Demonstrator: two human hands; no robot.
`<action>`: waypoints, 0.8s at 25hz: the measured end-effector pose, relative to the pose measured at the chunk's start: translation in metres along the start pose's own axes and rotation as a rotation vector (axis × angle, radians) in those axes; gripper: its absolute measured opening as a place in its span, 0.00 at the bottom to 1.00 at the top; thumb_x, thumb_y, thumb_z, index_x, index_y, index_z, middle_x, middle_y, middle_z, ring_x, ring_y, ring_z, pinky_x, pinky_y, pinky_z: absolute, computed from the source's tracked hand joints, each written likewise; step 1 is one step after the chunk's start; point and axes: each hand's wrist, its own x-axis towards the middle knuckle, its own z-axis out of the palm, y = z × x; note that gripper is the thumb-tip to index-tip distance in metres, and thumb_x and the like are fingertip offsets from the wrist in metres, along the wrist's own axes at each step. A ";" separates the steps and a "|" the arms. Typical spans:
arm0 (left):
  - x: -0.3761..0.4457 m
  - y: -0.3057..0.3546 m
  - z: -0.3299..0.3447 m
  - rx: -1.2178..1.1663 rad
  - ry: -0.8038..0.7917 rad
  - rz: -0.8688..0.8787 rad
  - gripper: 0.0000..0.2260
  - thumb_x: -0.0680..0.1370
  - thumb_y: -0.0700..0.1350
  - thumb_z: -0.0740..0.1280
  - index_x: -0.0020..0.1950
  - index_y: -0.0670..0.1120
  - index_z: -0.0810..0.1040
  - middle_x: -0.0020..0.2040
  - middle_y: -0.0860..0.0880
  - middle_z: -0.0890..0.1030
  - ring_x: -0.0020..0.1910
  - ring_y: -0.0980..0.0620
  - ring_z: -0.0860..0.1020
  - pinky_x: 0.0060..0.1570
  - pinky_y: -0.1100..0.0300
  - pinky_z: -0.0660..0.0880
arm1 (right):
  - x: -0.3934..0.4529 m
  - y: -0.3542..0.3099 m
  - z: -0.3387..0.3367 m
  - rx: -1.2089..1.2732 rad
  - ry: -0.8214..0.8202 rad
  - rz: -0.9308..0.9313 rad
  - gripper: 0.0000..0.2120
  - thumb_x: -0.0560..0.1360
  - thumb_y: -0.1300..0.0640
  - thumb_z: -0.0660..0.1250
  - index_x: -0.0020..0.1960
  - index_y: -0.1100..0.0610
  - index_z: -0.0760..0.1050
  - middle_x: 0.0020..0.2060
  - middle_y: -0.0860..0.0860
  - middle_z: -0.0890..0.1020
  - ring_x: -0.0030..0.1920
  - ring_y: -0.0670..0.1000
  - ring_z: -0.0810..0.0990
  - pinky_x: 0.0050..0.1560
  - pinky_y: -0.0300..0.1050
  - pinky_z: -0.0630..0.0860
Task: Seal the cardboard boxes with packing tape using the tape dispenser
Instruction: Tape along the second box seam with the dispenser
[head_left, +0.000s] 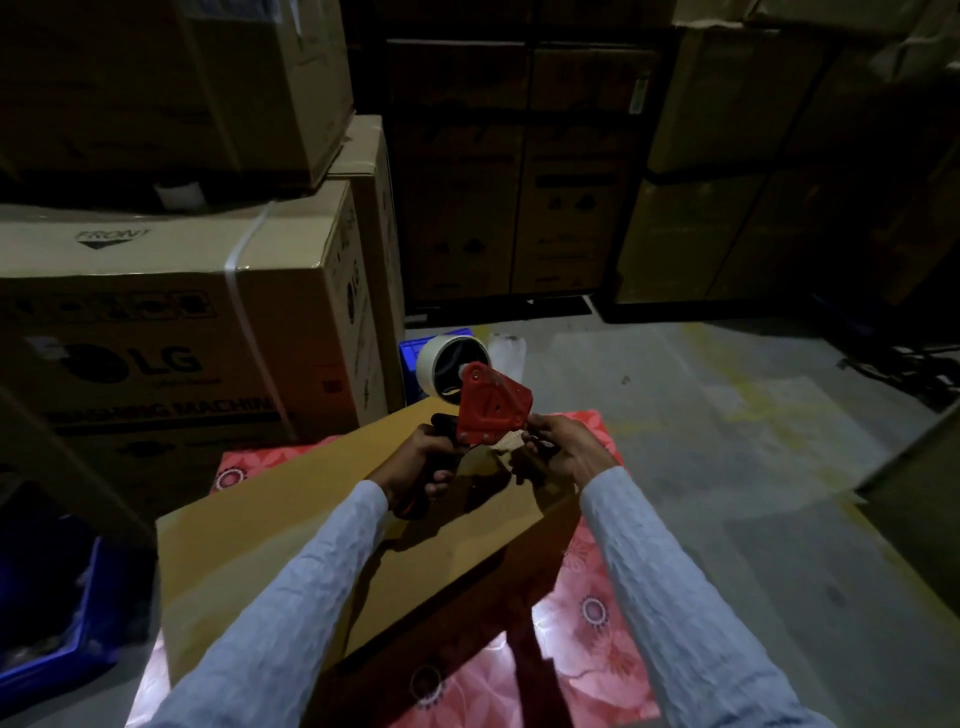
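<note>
A plain cardboard box (291, 545) lies on a red flowered cloth (597, 613) in front of me, its top closed. Above its far end I hold a red tape dispenser (491, 408) with a pale roll of tape (441, 364) on it. My left hand (423, 462) grips the dispenser's black handle. My right hand (563, 449) pinches the tape end at the dispenser's front edge. The dispenser is lifted clear of the box top.
Large stacked cartons (171, 322) with LG print stand at the left. More dark cartons (519, 171) line the back and right. A blue crate (62, 613) sits at the lower left, another blue crate (415, 353) behind the dispenser. Grey concrete floor (727, 441) lies to the right.
</note>
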 end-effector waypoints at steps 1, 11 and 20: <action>0.000 -0.002 0.000 0.016 0.004 -0.002 0.07 0.73 0.42 0.65 0.47 0.40 0.73 0.27 0.48 0.64 0.21 0.54 0.62 0.23 0.64 0.59 | 0.006 0.000 0.001 -0.051 0.029 -0.039 0.10 0.80 0.65 0.67 0.40 0.63 0.77 0.28 0.55 0.79 0.30 0.50 0.75 0.28 0.39 0.76; 0.029 -0.002 -0.011 0.399 0.164 -0.042 0.07 0.70 0.41 0.66 0.47 0.41 0.77 0.34 0.41 0.69 0.31 0.45 0.66 0.33 0.52 0.65 | 0.043 -0.010 0.005 -0.770 0.260 -0.803 0.05 0.76 0.64 0.70 0.46 0.61 0.86 0.44 0.57 0.87 0.48 0.56 0.85 0.53 0.51 0.82; 0.021 -0.023 -0.035 0.507 0.238 -0.011 0.15 0.69 0.47 0.69 0.40 0.34 0.73 0.35 0.40 0.73 0.33 0.44 0.69 0.37 0.47 0.67 | 0.076 -0.005 -0.016 -0.617 0.461 -0.624 0.03 0.77 0.63 0.72 0.46 0.62 0.83 0.48 0.62 0.86 0.51 0.61 0.83 0.48 0.47 0.75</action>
